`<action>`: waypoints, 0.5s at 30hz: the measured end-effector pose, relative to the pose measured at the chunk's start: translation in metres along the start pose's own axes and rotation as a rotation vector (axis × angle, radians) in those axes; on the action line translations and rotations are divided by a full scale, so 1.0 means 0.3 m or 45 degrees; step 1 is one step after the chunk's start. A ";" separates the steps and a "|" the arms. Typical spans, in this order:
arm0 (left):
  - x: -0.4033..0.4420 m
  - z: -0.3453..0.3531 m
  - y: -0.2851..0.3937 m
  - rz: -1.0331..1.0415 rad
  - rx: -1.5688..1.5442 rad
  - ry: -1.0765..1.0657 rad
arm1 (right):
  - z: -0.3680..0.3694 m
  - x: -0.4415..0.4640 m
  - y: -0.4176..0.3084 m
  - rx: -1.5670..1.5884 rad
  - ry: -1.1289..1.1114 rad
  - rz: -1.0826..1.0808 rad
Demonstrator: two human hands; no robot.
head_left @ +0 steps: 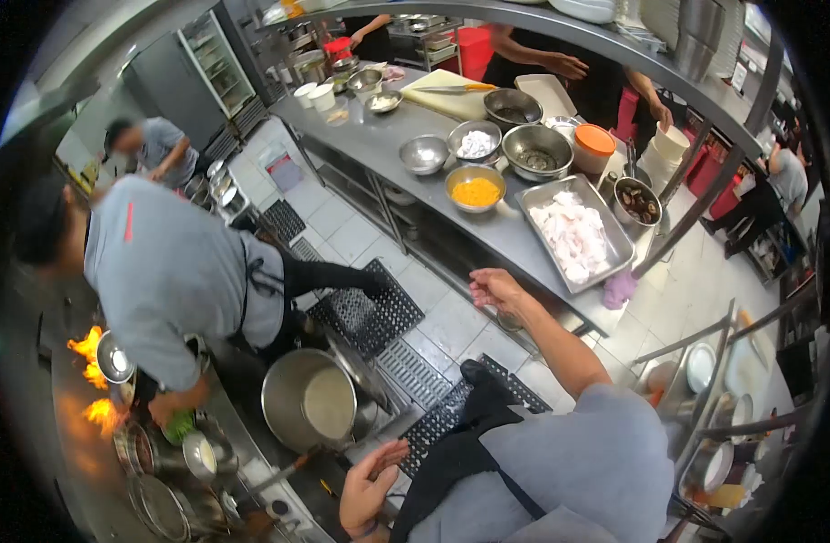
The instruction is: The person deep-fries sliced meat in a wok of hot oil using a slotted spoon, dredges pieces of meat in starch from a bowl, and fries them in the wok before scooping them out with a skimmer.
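My left hand point(370, 489) is open, its fingers stretched out and holding nothing. It is low in the view, near a tall steel pot point(284, 398) with pale liquid inside and a brown-handled utensil point(297, 463). My right hand point(496, 290) reaches over the floor in front of the steel counter point(361, 167), fingers loosely bent and nothing visible in them. Closest to it on the counter are a bowl of orange-yellow food point(476, 190) and a metal tray point(599, 273) of pale, raw-looking pieces. Neither hand touches these things.
On my left a co-worker point(180, 253) in grey leans over the stove, where flames point(89, 355) rise beside a pan. Another person's hand point(564, 65) shows across the counter. A knife point(451, 89) lies on a cutting board. Black perforated mats point(379, 308) cover parts of the tiled floor.
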State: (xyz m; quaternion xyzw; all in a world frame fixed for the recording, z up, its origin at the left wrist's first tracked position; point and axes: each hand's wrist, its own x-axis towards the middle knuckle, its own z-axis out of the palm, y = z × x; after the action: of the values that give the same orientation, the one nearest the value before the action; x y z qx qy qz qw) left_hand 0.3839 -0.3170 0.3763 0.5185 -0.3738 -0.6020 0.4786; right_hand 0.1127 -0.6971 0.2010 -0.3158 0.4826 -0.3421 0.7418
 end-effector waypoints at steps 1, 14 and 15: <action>0.110 0.019 0.026 -0.027 0.046 -0.019 | -0.015 0.068 -0.050 0.095 0.009 -0.026; 1.628 0.448 0.182 -0.156 -0.095 -0.164 | -0.180 0.541 -0.297 0.673 -0.104 -0.227; 1.741 0.486 0.180 -0.143 -0.144 -0.151 | -0.181 0.511 -0.295 0.663 -0.103 -0.245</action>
State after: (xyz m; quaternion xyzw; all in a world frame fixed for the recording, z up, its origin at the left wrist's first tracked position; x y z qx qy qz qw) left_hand 0.2486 -0.8413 0.3151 0.4741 -0.3373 -0.6777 0.4497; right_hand 0.0901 -0.8792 0.1770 -0.1725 0.3162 -0.5105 0.7808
